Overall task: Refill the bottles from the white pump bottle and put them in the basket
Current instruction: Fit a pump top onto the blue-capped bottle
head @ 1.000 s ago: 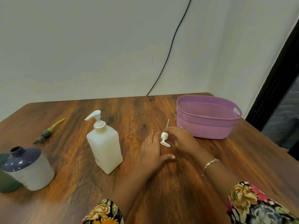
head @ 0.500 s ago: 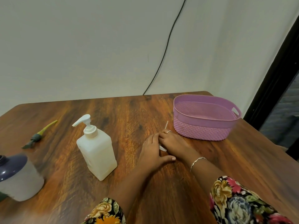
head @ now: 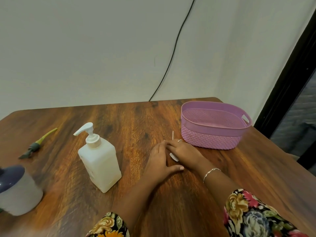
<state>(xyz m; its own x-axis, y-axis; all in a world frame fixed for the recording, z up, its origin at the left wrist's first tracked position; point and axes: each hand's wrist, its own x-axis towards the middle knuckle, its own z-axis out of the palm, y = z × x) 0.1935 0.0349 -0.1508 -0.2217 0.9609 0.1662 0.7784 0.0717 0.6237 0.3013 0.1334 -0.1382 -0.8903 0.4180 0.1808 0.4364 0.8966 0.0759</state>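
Nearest, floral sleeves [head: 253,216] over the worktop [head: 136,120]. Left grip [head: 159,161] flat on the wood, fingers straight, holding nothing. Right grip [head: 185,151] touching it, laid palm-down over a small white pump head [head: 173,157], nozzle peeping out between the two, dip tube [head: 172,135] poking past the fingertips; cannot tell whether clasped or merely covered. Leftward, dark-shouldered bottle [head: 17,190], blurred at the frame edge; white pump bottle [head: 100,161] upright near the left grip. Further off, green sprayer head [head: 35,146] lying flat; purple basket [head: 213,132] just beyond the right grip, no bottle inside. Likely step: parking the pump head. Lay it flat, tube clear of the basket, then draw the dark-shouldered bottle under the white spout.
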